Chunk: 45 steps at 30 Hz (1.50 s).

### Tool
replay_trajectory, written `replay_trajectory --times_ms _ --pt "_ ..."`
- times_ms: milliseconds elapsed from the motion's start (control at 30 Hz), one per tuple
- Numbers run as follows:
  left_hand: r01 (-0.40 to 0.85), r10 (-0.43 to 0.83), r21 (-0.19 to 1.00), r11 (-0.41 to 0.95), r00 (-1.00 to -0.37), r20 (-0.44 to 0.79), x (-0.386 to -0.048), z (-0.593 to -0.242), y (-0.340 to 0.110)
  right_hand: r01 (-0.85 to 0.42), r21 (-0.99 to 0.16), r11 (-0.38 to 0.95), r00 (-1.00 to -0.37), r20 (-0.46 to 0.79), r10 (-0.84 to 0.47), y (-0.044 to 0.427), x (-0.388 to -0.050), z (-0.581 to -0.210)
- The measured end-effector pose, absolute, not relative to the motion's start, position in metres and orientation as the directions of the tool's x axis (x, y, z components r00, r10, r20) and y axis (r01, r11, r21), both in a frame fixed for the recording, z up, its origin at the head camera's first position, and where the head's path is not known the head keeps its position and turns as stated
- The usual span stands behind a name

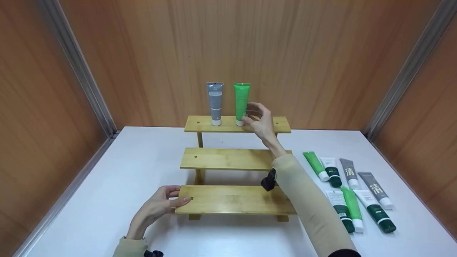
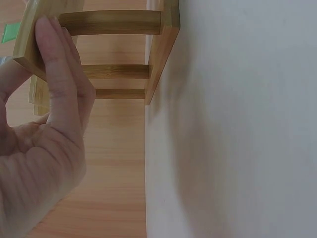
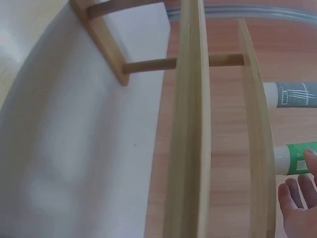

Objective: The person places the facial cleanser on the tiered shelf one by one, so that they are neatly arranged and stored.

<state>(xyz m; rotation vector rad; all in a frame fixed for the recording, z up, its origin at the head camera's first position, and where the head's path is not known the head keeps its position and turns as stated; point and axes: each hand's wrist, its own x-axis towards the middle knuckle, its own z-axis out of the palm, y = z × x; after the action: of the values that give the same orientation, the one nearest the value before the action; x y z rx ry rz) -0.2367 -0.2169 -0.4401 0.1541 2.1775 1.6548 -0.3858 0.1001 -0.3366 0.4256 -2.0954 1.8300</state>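
Note:
A three-tier wooden rack stands on the white table. My left hand grips the left end of its lowest shelf, thumb on top; the left wrist view shows the fingers against the board. On the top shelf a grey-blue tube and a green tube stand upright on their white caps, a gap between them. My right hand is at the green tube's right side. In the right wrist view its thumb overlaps the green tube, while the other fingers are spread apart from it.
Several tubes lie on the table right of the rack, among them a green one, a grey one and a white and dark green one. The middle shelf is bare where visible. Wood-panelled walls enclose the table.

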Motion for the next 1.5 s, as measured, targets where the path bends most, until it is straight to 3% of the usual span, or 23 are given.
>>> replay_trajectory --times_ms 333,500,767,1100,1500 --pt "-0.15 0.345 0.954 0.26 -0.909 -0.236 -0.237 -0.44 -0.218 -0.482 -0.86 0.169 -0.875 0.482 -0.046 0.145 -0.344 -0.338" --pt "-0.15 0.353 0.955 0.257 -0.905 -0.237 -0.237 -0.441 -0.218 -0.505 -0.81 0.297 -0.862 0.492 -0.125 0.183 -0.314 -0.347" --pt "-0.176 0.325 0.95 0.256 -0.91 -0.256 -0.236 -0.441 -0.219 -0.464 -0.764 0.448 -0.88 0.453 -0.14 0.242 -0.271 -0.377" --pt "-0.176 0.331 0.954 0.243 -0.91 -0.252 -0.235 -0.443 -0.219 -0.322 -0.718 0.617 -0.938 0.329 -0.107 0.297 -0.228 -0.408" --pt "-0.166 0.333 0.954 0.249 -0.911 -0.245 -0.236 -0.442 -0.22 -0.179 -0.667 0.723 -0.983 0.145 -0.11 0.339 -0.216 -0.426"
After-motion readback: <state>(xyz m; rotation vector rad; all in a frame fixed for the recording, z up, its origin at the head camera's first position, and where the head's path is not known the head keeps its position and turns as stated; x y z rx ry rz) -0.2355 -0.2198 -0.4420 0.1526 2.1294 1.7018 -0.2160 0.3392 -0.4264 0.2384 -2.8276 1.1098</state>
